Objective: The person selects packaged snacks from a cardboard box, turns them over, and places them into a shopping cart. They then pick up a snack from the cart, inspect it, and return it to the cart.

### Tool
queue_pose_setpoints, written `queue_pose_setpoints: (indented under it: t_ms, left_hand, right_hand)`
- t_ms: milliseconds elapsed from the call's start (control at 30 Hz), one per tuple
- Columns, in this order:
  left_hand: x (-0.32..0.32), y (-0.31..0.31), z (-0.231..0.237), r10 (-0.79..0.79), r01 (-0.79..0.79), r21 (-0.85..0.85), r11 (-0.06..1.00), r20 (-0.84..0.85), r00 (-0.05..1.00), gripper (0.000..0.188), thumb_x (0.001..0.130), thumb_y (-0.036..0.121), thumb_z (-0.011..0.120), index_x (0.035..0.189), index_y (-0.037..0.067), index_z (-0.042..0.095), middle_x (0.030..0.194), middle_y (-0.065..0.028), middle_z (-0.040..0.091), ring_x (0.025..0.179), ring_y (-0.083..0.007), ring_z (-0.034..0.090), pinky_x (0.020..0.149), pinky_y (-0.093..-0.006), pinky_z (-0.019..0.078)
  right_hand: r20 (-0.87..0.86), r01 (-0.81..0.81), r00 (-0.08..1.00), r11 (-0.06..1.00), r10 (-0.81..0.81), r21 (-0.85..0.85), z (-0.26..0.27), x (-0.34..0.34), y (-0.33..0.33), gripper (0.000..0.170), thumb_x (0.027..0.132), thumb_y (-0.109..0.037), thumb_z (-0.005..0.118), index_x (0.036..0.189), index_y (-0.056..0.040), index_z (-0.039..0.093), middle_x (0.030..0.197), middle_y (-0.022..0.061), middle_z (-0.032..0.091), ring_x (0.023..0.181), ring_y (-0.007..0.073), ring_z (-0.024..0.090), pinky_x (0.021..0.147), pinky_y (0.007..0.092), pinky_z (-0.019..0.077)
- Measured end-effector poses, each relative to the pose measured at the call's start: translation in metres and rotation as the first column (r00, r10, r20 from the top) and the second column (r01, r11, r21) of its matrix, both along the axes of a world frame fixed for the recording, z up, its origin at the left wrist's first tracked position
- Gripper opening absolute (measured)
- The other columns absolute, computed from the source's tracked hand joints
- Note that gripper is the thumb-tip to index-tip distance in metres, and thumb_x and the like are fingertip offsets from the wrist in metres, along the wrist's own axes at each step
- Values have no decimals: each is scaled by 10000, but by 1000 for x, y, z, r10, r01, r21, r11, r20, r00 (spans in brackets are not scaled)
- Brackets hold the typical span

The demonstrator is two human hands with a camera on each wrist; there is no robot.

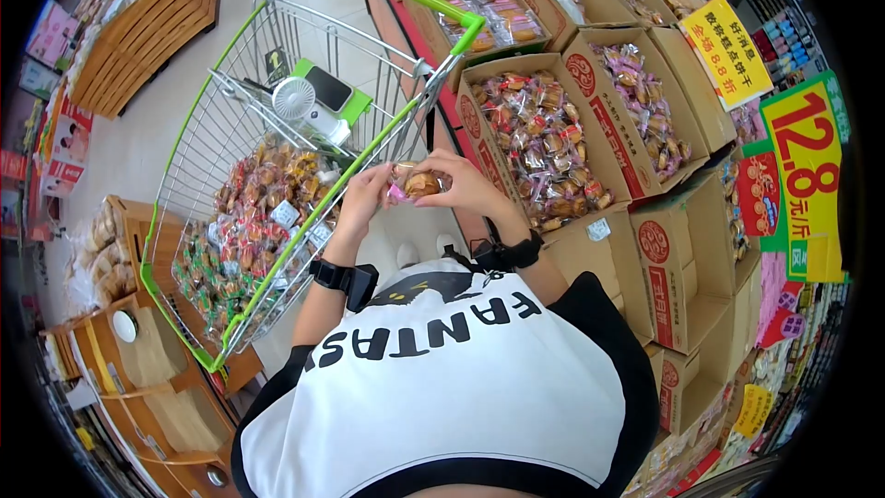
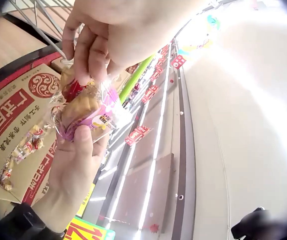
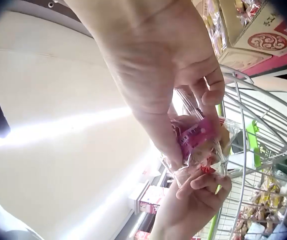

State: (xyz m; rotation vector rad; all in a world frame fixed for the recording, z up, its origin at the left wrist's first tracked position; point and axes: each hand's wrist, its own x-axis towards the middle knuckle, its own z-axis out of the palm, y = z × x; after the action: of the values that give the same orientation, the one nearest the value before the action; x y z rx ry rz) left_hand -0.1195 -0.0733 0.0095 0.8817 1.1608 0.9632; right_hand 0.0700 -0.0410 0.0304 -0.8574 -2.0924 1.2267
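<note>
In the head view a wrapped mooncake (image 1: 422,185) is held up between both hands, close to the green cart handle. My right hand (image 1: 468,186) grips it between thumb and fingers. Fingertips of my left hand (image 1: 367,192) pinch the clear wrapper at its left side. The left wrist view shows a purple label (image 2: 99,120) on the wrapper and a red-printed piece (image 2: 74,90) right under the left fingers. From the right wrist, the purple label (image 3: 196,137) shows below the right hand (image 3: 158,65), with the left hand (image 3: 196,205) beneath.
A shopping cart (image 1: 207,83) holds heaps of wrapped cakes (image 1: 267,194), a small white fan (image 1: 295,99) and a phone-like device (image 1: 329,89). Cardboard boxes (image 1: 590,166) of wrapped cakes line the right. Yellow price signs (image 1: 802,184) stand beyond; wooden shelving (image 1: 147,378) is on the left.
</note>
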Motion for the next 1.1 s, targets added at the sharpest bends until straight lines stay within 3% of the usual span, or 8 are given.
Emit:
queue_pose_setpoints:
  t_ms: [200, 400, 600, 767, 867, 933, 1033, 1100]
  left_hand:
    - [-19, -22, 8, 114, -114, -1, 993, -57, 992, 295, 866, 264, 429, 836, 8, 572, 462, 18, 422, 418, -53, 383, 430, -183, 297]
    - [-37, -41, 3, 256, -251, 67, 966, -72, 964, 294, 864, 262, 435, 885, 9, 584, 461, 31, 421, 399, -24, 339, 391, -170, 250]
    - [-51, -60, 7, 336, -324, 96, 941, -160, 928, 280, 861, 253, 437, 921, 26, 589, 478, 22, 456, 396, -23, 339, 381, -165, 247]
    - [-64, -82, 13, 383, -371, 98, 924, -180, 906, 289, 862, 256, 430, 976, 26, 564, 516, 18, 473, 400, -24, 346, 382, -169, 263]
    - [-72, -95, 25, 365, -356, 84, 931, -272, 890, 288, 862, 250, 432, 1006, 25, 539, 606, -2, 502, 474, -49, 405, 418, -174, 320]
    - [-74, -102, 28, 405, -296, 303, 906, -412, 817, 302, 866, 229, 429, 1085, 33, 497, 745, -3, 503, 617, -45, 437, 458, -174, 330]
    - [-87, -115, 19, 458, -276, 381, 882, -558, 692, 301, 859, 207, 442, 1102, 34, 475, 898, -30, 497, 748, -74, 473, 537, -195, 411]
    - [-86, -123, 27, 494, -414, 277, 867, -377, 783, 296, 855, 212, 449, 1087, 32, 483, 886, -32, 506, 759, -79, 480, 566, -207, 433]
  right_hand:
    - [57, -51, 997, 994, 57, -98, -4, -24, 0, 389, 601, -195, 728, 932, -59, 575, 984, 79, 374, 918, 190, 434, 755, 262, 395]
    - [-12, -174, 982, 939, 186, 295, -20, -48, 5, 355, 612, -185, 717, 914, -68, 572, 1130, 114, 320, 1009, 273, 411, 857, 293, 359]
    - [-56, -411, 911, 911, 409, -33, -10, -70, 4, 324, 640, -125, 686, 925, -56, 547, 1114, 80, 430, 1044, 220, 424, 866, 310, 351]
    - [-57, -430, 900, 902, 432, 38, -10, -92, 2, 389, 630, -166, 702, 955, -21, 546, 980, 103, 510, 920, 239, 504, 789, 294, 406]
    - [-68, -455, 889, 891, 453, -12, -4, -108, -3, 394, 624, -170, 707, 951, -18, 548, 964, 112, 522, 907, 244, 507, 782, 292, 408]
    - [-75, -488, 872, 871, 484, -53, -3, -119, -5, 395, 630, -159, 707, 956, -12, 538, 983, 98, 516, 902, 203, 508, 775, 286, 412]
    - [-108, -546, 838, 819, 535, -175, 2, -135, -9, 412, 637, -145, 707, 979, -12, 521, 1001, 77, 511, 897, 152, 508, 772, 273, 417]
    - [-245, -619, 779, 771, 578, -149, 2, -148, -12, 519, 635, -141, 710, 1078, -37, 460, 1016, 80, 511, 893, 160, 516, 745, 256, 436]
